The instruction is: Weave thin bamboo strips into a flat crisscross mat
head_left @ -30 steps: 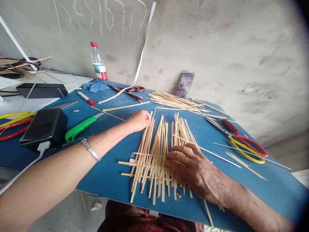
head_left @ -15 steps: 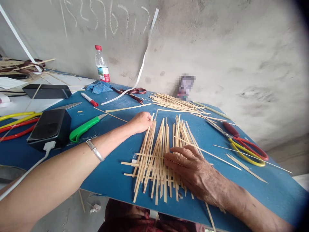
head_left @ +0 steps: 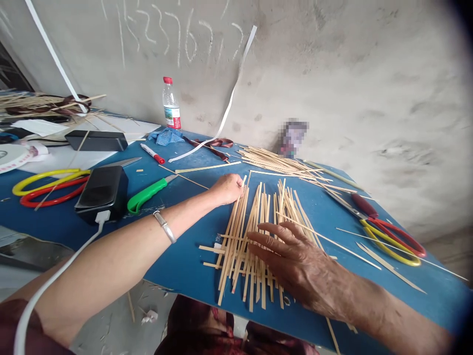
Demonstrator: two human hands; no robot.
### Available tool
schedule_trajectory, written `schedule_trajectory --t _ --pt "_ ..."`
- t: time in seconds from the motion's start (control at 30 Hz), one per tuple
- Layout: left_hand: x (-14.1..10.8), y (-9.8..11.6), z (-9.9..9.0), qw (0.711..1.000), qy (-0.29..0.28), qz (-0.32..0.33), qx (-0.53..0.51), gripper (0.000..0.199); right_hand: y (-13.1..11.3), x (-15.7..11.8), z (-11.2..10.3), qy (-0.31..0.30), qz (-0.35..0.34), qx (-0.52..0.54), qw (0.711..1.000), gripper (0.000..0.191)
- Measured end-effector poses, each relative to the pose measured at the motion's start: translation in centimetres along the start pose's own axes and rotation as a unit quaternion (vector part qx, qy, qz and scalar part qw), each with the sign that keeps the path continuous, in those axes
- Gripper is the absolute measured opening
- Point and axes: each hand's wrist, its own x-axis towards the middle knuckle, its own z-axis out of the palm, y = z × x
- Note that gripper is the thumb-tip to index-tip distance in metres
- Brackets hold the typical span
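The left hand point(head_left: 232, 189) is closed, thumb against finger, on the upper end of one strip point(head_left: 244, 181) at the left edge of a fan of pale strips point(head_left: 255, 217). A silver bracelet point(head_left: 165, 227) circles that arm. The right hand point(head_left: 291, 251) grasps nothing; it lies palm down with fingers apart over the middle and right of the fan, pressing on or resting against it.

The fan lies on the blue tabletop point(head_left: 177, 266), close to its near edge. Its lengthwise strips spread in several bunches, and a few crosspieces point(head_left: 210, 250) run through them near the lower end, sticking out on the left. One loose strip point(head_left: 343, 249) slants away to the right, above the right hand.

Beyond the fan, a pile point(head_left: 273, 160) of similar strips lies near the wall. Scissors point(head_left: 364, 217) with red and yellow handles are on the right. To the left are a green knife point(head_left: 148, 195), a black box point(head_left: 99, 195), a marker point(head_left: 152, 154) and a bottle point(head_left: 171, 106).
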Motion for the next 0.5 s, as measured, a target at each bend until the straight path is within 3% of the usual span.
schedule_trajectory --t 0.2,0.5 --pt "-0.7 0.8 -0.4 1.0 0.015 0.005 0.013 0.012 -0.7 1.4 0.3 -0.027 0.007 0.007 1.0 0.035" --pt "-1.1 1.1 -0.6 1.0 0.019 0.005 0.023 0.012 -1.2 1.8 0.1 -0.04 0.004 0.023 0.999 0.047"
